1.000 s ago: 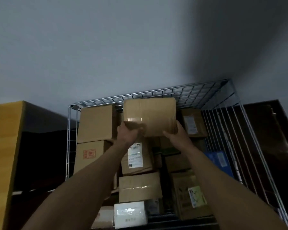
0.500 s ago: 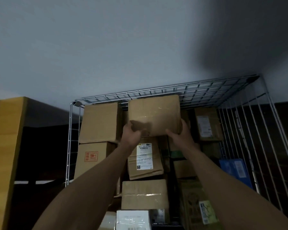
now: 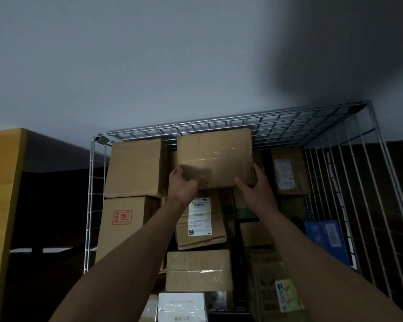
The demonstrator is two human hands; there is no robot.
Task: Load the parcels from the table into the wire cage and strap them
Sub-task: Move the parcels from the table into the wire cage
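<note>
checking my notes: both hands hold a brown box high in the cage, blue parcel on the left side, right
No: the head view shows the blue parcel on the right side of the cage; the rest holds.

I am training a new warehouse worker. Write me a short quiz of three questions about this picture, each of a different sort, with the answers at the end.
1. True or false: the left hand and the right hand both hold the taped box.
2. Where in the wire cage is the blue parcel? A) by the left wall B) by the right wall C) on the top grid
3. Fill the gap: the box with the red stamp sits directly ___ a plain brown box.

Key: 1 true; 2 B; 3 under.
</note>
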